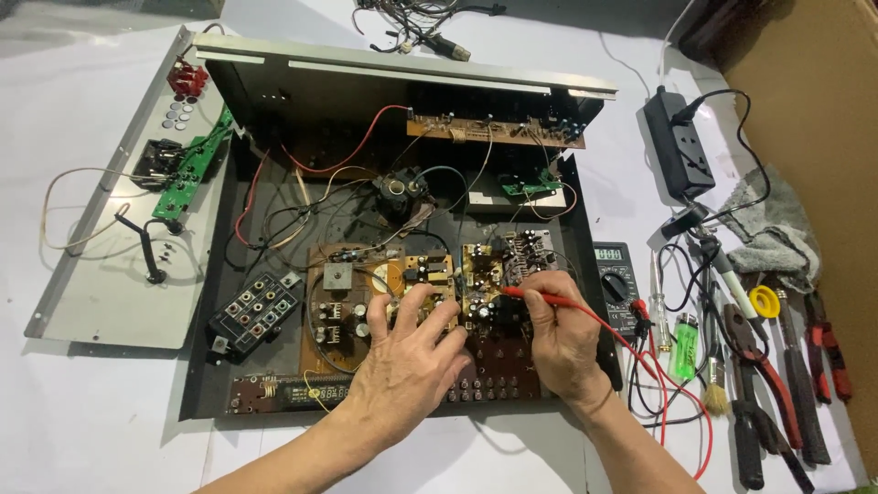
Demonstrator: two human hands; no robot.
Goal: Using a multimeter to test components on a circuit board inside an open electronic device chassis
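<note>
An opened audio amplifier chassis [206, 366] lies on a white table, its brown circuit boards [343, 293] exposed. My right hand [562, 338] pinches a red multimeter probe [540, 295], whose tip touches the right-hand circuit board [498, 265]. My left hand [412, 361] rests on the boards' front edge, fingers spread over the components and pressing near the middle. Whether it grips a second probe I cannot tell. A black multimeter [617, 284] sits just right of the chassis, with red leads [658, 384] looping from it.
A detached metal panel [101, 265] with a green board lies at left. A black power strip [679, 146], grey rag [777, 229], green lighter [684, 348], brush, pliers and screwdrivers [777, 366] crowd the right. Tangled wires [412, 23] lie at the back.
</note>
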